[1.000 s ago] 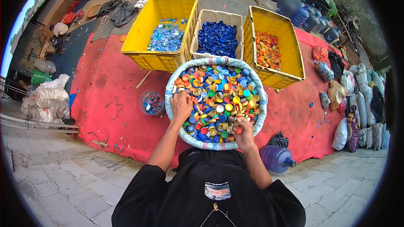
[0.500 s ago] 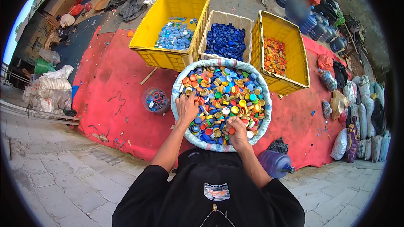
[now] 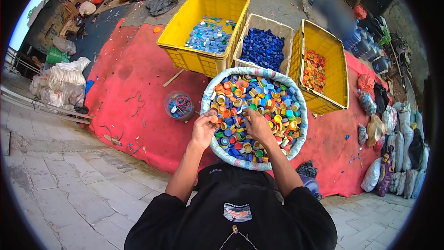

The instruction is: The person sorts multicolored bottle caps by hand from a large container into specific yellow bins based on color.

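Note:
A round basin [image 3: 303, 132] with a pale cloth-wrapped rim stands in front of me, heaped with bottle caps [image 3: 254, 95] of many colours. Over its left rim, my left hand [image 3: 202, 131] is closed, with an orange-brown bottle cap [image 3: 213, 119] pinched in its fingertips. My right hand [image 3: 259, 127] reaches into the middle of the heap, its fingers apart and touching the caps. Some of its fingertips are hidden among them.
Beyond the basin stand a yellow crate [image 3: 169, 48] with light blue caps, a white crate [image 3: 289, 34] with dark blue caps, and another yellow crate [image 3: 340, 97] with orange caps. Left of the basin is a clear tub [image 3: 179, 106]. Sacks [image 3: 404, 134] line the right side.
My left hand has drawn back from the heap to the left rim with a cap in its fingers. My right hand has moved from the near edge farther into the heap. The view has shifted.

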